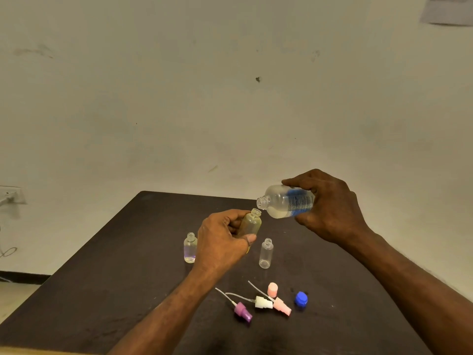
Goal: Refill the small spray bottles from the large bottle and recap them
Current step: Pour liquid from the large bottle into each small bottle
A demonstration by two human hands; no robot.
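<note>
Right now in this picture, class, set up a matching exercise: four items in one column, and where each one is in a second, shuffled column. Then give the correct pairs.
Column 1
1. large bottle
2. yellowish small bottle
3. blue cap
4. purple spray head

Column 2
A. lying on the table, leftmost of the spray heads
B. held tilted in the right hand
C. on the table, right of the pink spray head
D. held in the left hand, neck under the large bottle's mouth

Pairs: 1-B, 2-D, 3-C, 4-A
</note>
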